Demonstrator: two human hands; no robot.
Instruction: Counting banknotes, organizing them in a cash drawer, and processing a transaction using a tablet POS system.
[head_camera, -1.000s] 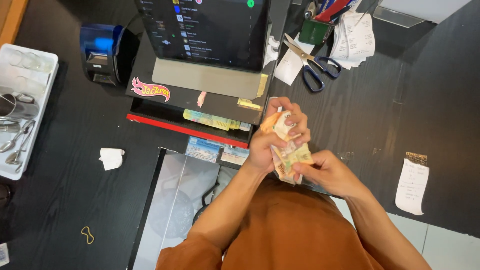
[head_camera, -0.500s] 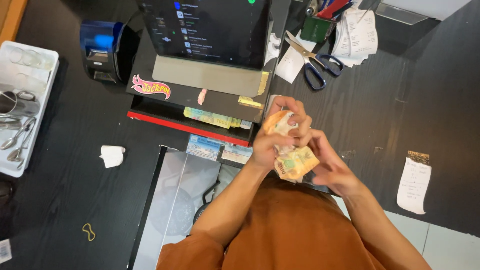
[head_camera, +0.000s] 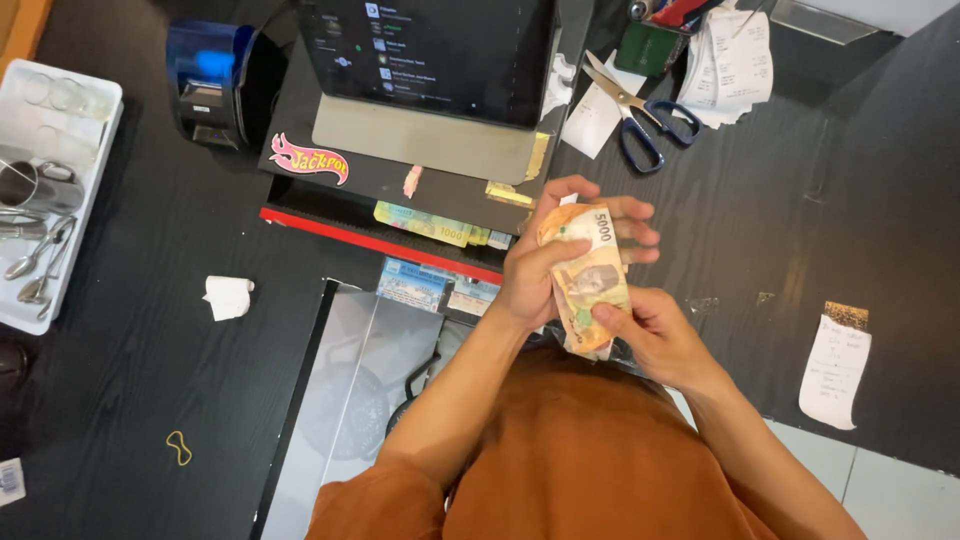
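Banknotes (head_camera: 585, 285), a small orange-brown stack, sit between both of my hands above the dark counter (head_camera: 130, 390), just in front of my orange shirt. My left hand (head_camera: 545, 265) is closed around the upper part of the stack, thumb across the face and fingers curled behind it. My right hand (head_camera: 655, 335) pinches the lower edge between thumb and forefinger, the remaining fingers cupped beneath. The stack is bent lengthwise and its lower corner is slightly splayed. Immediately ahead of my hands, an open cash drawer (head_camera: 430, 225) with a red front edge holds more notes laid flat. Above it stands a point-of-sale screen (head_camera: 430, 55) on a grey stand. Blue-handled scissors (head_camera: 640, 115) and a sheaf of paper receipts (head_camera: 735, 65) lie to the upper right; a separate slip (head_camera: 835, 370) lies at the right counter edge. To the left I see a crumpled tissue (head_camera: 228, 297), a rubber band (head_camera: 179, 448), a blue receipt printer (head_camera: 210, 80) and a white tray (head_camera: 60, 200) of spoons and glasses. Risk, as I judge it: the right-hand pinch covers only the edge, so a loose note could slide free and drop toward the gap beside the glass panel (head_camera: 350, 400) under my forearm. Two notes sticking together could also pass as one.
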